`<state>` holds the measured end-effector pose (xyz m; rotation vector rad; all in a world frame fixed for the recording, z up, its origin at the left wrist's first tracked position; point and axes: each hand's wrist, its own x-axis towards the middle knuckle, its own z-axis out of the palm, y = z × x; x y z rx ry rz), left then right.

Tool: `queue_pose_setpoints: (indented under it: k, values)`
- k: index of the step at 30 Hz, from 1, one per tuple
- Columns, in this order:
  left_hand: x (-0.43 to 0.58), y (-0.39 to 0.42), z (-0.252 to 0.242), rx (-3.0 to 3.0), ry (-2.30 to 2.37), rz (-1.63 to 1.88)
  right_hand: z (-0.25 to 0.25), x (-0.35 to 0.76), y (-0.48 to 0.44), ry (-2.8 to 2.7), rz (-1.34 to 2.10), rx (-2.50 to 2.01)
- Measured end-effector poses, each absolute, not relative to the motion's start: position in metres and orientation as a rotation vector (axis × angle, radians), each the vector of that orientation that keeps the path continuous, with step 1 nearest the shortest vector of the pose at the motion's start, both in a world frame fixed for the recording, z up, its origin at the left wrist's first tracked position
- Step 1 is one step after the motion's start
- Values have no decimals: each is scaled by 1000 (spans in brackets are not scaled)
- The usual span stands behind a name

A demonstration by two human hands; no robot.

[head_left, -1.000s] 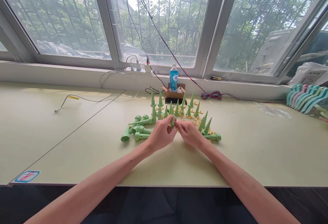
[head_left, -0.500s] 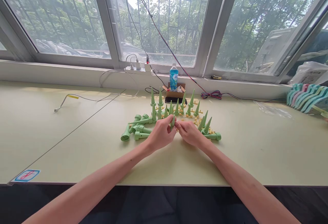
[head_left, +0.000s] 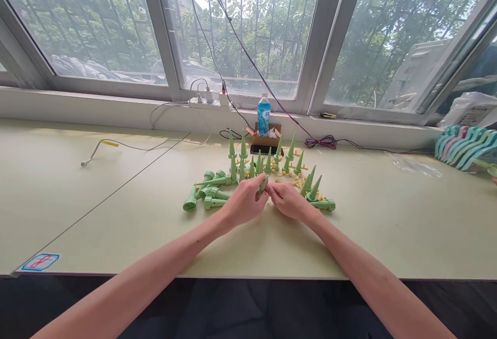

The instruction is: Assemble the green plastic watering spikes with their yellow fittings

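My left hand [head_left: 247, 196] is closed round a green plastic watering spike [head_left: 263, 186], its pointed end tilted up to the right. Touching it from the right, my right hand [head_left: 286, 199] has its fingertips pinched together against the spike. Whatever small piece lies between those fingertips is hidden. Behind both hands, several green spikes [head_left: 290, 147] stand upright in a cluster. Small yellow valve pieces [head_left: 301, 183] are scattered among them. More spikes [head_left: 214, 203] lie on their sides left of my left hand, and one lying spike [head_left: 325, 205] is right of my right hand.
Behind the spikes are a dark phone [head_left: 261, 149] and a small cardboard box [head_left: 274, 139] with a blue-liquid bottle [head_left: 264, 115]. Cables [head_left: 321, 142] run along the table's back. Pastel hangers [head_left: 464, 147] sit at far right, where part of another hand [head_left: 494, 179] shows.
The spike in my left hand has tipped from nearly upright toward the right. Both hands stay together in about the same place.
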<state>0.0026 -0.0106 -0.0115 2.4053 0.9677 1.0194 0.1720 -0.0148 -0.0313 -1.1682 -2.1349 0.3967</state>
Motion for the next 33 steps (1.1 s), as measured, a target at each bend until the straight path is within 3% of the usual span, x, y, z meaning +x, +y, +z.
queue_pose_setpoints:
  k: [33]
  values:
    - [3,-8,-15,2419,978,1037,-32,171,-15,-2127,419,-1137]
